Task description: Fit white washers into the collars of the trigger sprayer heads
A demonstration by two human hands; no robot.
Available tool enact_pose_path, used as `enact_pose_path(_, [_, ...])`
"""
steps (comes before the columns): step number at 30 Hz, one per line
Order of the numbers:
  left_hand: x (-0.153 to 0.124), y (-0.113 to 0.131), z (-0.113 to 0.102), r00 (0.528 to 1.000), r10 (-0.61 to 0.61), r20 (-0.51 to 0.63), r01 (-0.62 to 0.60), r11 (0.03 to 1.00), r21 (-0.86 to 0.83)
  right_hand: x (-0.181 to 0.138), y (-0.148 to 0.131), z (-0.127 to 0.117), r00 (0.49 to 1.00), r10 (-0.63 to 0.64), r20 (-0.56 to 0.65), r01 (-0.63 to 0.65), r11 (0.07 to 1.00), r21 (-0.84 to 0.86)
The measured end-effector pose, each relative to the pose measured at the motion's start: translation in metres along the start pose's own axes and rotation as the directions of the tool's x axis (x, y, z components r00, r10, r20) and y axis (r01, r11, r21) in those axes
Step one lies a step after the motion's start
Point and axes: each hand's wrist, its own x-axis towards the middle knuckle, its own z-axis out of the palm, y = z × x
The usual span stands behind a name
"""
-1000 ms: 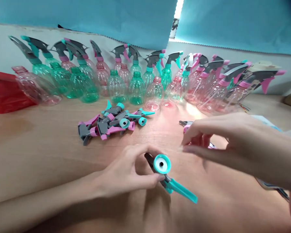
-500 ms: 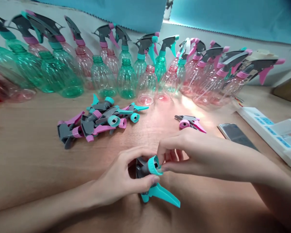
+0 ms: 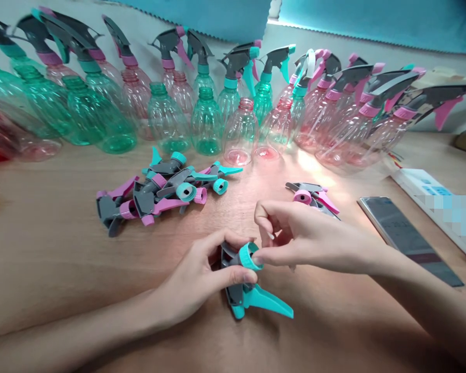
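My left hand [image 3: 196,277] grips a grey spray head with a teal trigger and teal screw cap [image 3: 248,290], holding it just above the wooden table [image 3: 62,269]. Fingers of my right hand [image 3: 306,238] pinch at the teal cap's open end; whatever small part they hold is too small to make out. A pile of loose spray heads [image 3: 163,189] in grey, pink and teal lies behind my left hand. One pink and grey spray head [image 3: 312,197] rests alone behind my right hand.
A row of green and pink clear plastic bottles [image 3: 202,114], some capped with spray heads, lines the back of the table. A dark phone [image 3: 407,238] lies at the right, and a white box [image 3: 438,207] sits beyond it. Blue cloth [image 3: 373,20] hangs behind.
My right hand came from the right to the teal cap. My left hand turned the spray head so its cap faces right. The view shifted down and nearer the table.
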Motion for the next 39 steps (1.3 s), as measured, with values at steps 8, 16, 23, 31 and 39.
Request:
enact_pose_path(8, [0.001, 0.001, -0.001, 0.999, 0.039, -0.013, -0.038, 0.998, 0.058, -0.004, -0.007, 0.011, 0.999, 0.000, -0.051, -0.002, 0.999, -0.046])
enact_pose_path(16, [0.000, -0.001, -0.001, 0.999, 0.032, 0.011, -0.034, 0.991, 0.128, -0.008, -0.002, 0.004, 0.999, 0.026, 0.023, -0.024, 0.996, -0.081])
enact_pose_path(23, [0.000, -0.001, -0.001, 0.999, 0.029, 0.016, -0.031, 0.988, 0.154, -0.008, -0.004, 0.004, 0.994, 0.106, -0.030, -0.109, 0.987, -0.119])
enact_pose_path(31, [0.000, -0.001, -0.002, 0.997, 0.074, -0.004, -0.071, 0.967, 0.245, -0.005, -0.006, 0.013, 0.983, 0.152, -0.107, -0.169, 0.970, -0.174])
enact_pose_path(39, [0.000, 0.000, -0.002, 0.999, 0.054, 0.007, -0.054, 0.967, 0.247, 0.001, -0.005, 0.012, 0.979, 0.185, -0.085, -0.191, 0.979, -0.076])
